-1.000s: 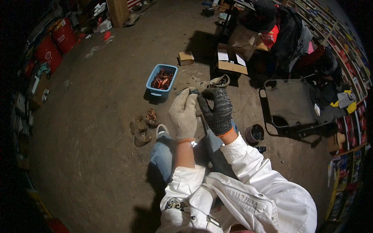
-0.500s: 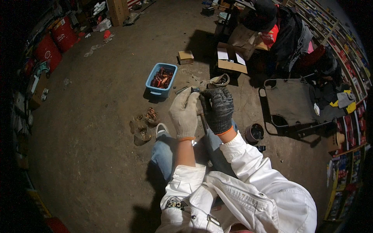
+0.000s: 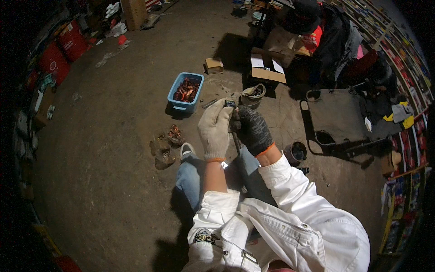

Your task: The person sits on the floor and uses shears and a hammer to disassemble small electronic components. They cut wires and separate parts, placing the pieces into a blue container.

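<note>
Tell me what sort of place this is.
Probably a workshop or storage garage. What look like red drums stand along the left, shelves packed with small goods line the right, and a blue tub of reddish-brown scraps sits on the bare, stained floor.

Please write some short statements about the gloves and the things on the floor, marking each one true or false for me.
1. The left hand wears a pale glove. True.
2. The right hand is bare. False: it wears a dark grey glove.
3. The left hand has a small dark part at its fingertips. True.
4. A blue tub stands on the floor beyond the hands. True.
5. That tub is empty. False: reddish-brown pieces lie in it.
6. The small cardboard box is inside the tub. False: it sits on the floor, farther away.
</note>
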A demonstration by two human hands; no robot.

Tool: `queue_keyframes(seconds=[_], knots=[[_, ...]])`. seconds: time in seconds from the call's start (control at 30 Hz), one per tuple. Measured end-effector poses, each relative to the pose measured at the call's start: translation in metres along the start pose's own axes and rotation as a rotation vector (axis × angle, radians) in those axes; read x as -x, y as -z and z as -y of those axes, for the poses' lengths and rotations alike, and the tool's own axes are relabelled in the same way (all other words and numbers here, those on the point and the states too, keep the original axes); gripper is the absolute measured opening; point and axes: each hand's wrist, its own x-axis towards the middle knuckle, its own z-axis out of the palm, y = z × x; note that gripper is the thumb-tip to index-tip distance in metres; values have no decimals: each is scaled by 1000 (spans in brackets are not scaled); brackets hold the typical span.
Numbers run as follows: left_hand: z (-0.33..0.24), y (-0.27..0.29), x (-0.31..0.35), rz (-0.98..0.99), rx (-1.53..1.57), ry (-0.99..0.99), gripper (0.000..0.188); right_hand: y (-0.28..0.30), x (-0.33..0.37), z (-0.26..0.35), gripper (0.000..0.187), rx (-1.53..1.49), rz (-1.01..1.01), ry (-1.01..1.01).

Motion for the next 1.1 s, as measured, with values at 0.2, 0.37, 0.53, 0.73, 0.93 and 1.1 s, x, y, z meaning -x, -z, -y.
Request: queue_keyframes(seconds=[0.2,0.37,0.53,0.73,0.93,1.1], knots=[[-5,-1,-1,30,186,80,25,-2,4,-8,11,-764,54,-535],[-21,-1,1,-49,173,167,27,11,9,-3,22,58,66,-163],[-30,2,4,-57,170,236,30,10,10,7,23,-28,-142,-299],[-24,0,1,-45,92,173,30,5,4,7,22,453,-216,165],[-20,1,1,-27,-21,176,24,8,0,7,15,702,-215,310],[-17,0,-1,-13,-122,128,24,8,1,6,15,730,-201,277]])
